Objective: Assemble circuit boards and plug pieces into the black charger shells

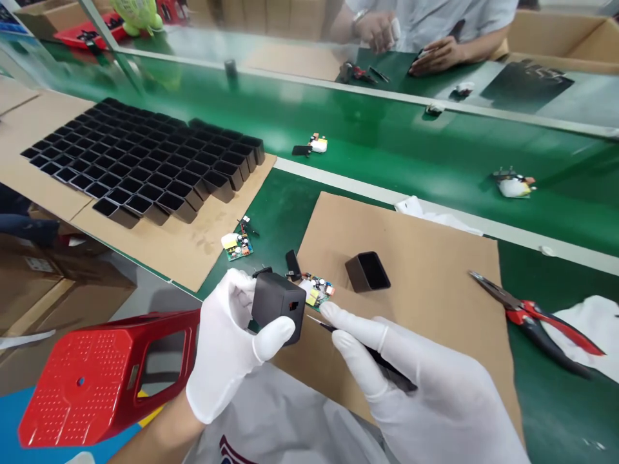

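Note:
My left hand, in a white glove, grips a black cube-shaped plastic housing low in the middle of the view. A green circuit board pokes out behind the housing. My right hand, also gloved, pinches a thin black tool whose tip points at the housing's edge. An empty black housing lies on its side on the brown cardboard sheet just beyond my hands. Another circuit board rests on the green mat to the left.
Several empty black housings stand in rows on cardboard at the left. Red-handled pliers and a white cloth lie at the right. A red stool sits lower left. Parts ride the green conveyor; another person's hands work across it.

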The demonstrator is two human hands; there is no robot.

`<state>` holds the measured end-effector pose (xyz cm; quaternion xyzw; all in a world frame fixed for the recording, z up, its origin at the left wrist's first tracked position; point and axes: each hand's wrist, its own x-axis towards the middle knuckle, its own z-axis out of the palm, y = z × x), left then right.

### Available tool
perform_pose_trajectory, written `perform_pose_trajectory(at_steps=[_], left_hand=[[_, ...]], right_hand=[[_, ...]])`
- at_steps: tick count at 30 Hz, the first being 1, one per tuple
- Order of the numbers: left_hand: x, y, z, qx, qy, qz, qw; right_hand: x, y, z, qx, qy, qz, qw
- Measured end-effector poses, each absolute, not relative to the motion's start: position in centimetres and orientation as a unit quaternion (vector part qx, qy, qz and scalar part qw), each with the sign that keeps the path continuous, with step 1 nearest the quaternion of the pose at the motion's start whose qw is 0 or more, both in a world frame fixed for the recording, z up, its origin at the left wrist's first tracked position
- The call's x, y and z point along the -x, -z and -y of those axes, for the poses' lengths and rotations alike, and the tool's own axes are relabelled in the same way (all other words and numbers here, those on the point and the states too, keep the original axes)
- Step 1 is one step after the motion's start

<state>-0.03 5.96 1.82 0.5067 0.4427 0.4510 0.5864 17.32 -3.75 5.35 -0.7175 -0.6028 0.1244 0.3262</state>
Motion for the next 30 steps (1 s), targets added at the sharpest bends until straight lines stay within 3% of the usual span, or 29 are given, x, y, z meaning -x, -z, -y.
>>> perform_pose_trajectory(at_steps=[25,30], left_hand=[[-1.1,-1.5,-4.2,-0.602,-0.425,-0.539,0.407],[-1.1,-1.1,-3.9,-0.621,-0.422,-0.546,0.371]], right_hand=[[-15.9,-5.3,4.3,0.762,0.007,0.619,0.190],[-15.8,-4.7,3.7,0.760,-0.015,0.625,0.176]])
